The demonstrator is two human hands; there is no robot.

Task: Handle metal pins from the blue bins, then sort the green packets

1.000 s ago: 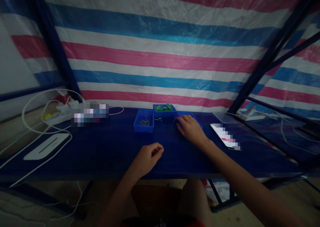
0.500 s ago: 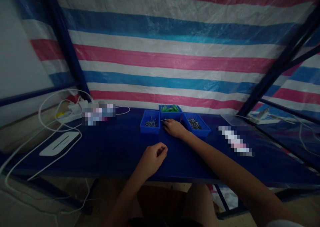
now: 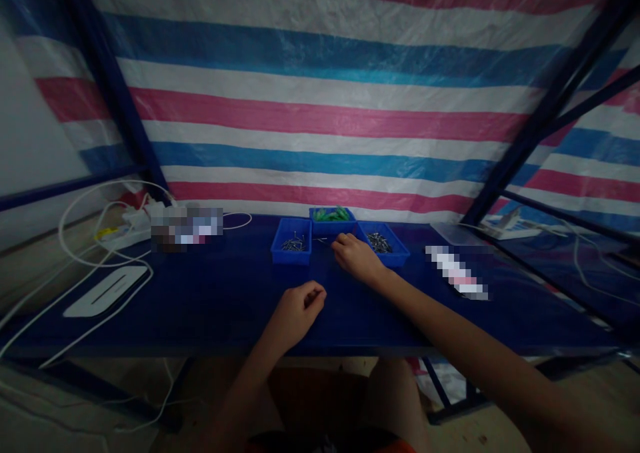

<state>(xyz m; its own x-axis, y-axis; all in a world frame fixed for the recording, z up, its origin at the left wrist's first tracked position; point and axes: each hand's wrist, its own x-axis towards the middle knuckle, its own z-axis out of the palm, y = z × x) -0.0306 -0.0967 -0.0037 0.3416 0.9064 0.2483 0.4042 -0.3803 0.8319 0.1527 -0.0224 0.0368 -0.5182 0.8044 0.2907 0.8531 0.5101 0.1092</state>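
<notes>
Notably, everything groups around the rear tray [image 3: 334,226], which holds green pieces [image 3: 333,215]. Front-left of it: left tray [image 3: 291,259], slim metal pieces [image 3: 294,244] inside. Front-right: right tray [image 3: 397,260], with small metal parts [image 3: 379,243]. Presumably clustered so each kind stays separate and within reach. Loose pins [image 3: 321,240] lie on the worktop [image 3: 200,300] just in front of the rear tray. Right hand [image 3: 354,256], also before that tray: grip bent nearly closed; contents cannot be told. Left hand [image 3: 300,310], well in front of it: loosely curled, perhaps for steadiness; contents hidden too.
</notes>
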